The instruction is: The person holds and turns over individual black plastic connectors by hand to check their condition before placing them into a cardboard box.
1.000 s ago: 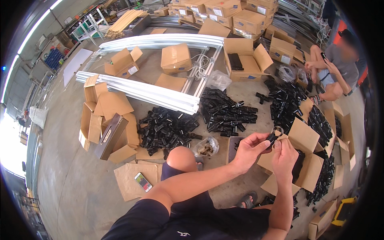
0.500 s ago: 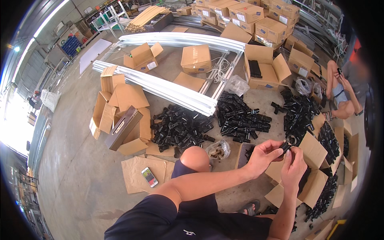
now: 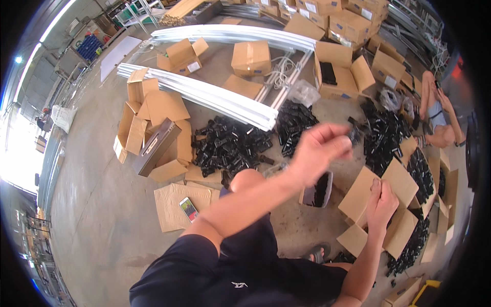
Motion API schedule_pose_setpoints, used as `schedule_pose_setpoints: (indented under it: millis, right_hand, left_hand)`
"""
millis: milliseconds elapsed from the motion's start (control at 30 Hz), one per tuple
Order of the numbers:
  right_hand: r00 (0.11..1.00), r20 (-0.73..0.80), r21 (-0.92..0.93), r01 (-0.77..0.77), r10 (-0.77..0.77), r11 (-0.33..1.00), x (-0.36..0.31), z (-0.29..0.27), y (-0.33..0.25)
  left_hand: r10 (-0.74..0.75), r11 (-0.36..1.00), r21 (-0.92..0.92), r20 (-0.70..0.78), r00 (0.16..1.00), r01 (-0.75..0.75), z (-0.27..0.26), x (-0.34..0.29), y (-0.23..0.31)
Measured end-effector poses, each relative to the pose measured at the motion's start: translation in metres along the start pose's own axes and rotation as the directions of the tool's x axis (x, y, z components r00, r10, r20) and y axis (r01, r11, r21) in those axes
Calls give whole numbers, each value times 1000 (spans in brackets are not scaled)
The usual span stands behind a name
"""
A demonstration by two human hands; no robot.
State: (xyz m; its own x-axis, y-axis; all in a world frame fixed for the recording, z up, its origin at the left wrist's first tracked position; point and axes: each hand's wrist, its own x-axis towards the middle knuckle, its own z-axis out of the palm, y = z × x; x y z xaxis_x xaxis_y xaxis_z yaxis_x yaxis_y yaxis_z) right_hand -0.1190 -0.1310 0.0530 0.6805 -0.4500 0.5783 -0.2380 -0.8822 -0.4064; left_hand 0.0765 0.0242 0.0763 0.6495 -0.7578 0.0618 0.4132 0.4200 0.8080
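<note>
My left hand (image 3: 322, 153) is raised in front of me, smeared by motion, with thumb and fingers pinched. At its fingertips is a small black plastic fitting (image 3: 354, 134), blurred, with the dark piles behind it. My right hand (image 3: 383, 203) hangs over an open cardboard box (image 3: 358, 192), its fingers curled together; whatever they may hold is hidden. Beneath my left forearm stands a small bin (image 3: 330, 192) with dark pieces inside. Heaps of black fittings lie on the floor: one pile (image 3: 230, 148) at left, another (image 3: 296, 123) in the middle, and a third (image 3: 386, 138) at right.
White metal rails (image 3: 204, 94) lie beyond the piles. Opened cartons (image 3: 161, 112) stand at left, with a phone (image 3: 188, 209) on flat cardboard nearby. Another person (image 3: 440, 112) sits at far right, holding something dark. Stacked boxes (image 3: 350, 23) rise at the back.
My hands have come apart. The left has moved up and left, carrying the black fitting away from the right hand, which has dropped slightly over the box. The view has tilted a little.
</note>
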Motion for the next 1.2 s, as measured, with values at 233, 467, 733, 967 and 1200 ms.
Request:
schedule_pose_setpoints:
  millis: [233,467,733,967,1200]
  right_hand:
    - [998,56,-23,-24,25,999,-3,-6,-2]
    - [985,158,-135,-53,74,989,-1,-8,16]
    - [825,198,-256,-478,530,840,13,-29,157]
    - [505,400,-594,-493,764,636,-134,-9,310]
    - [438,443,-612,-490,782,621,-233,56,364]
  left_hand:
    - [-41,894,434,-172,984,113,-152,-25,61]
    - [44,665,609,-609,792,432,-351,-70,2]
    - [51,542,789,-376,925,290,-227,-21,58]
    - [-3,615,772,205,979,-160,-17,-22,15]
    - [-261,685,724,139,955,82,-4,-24,-69]
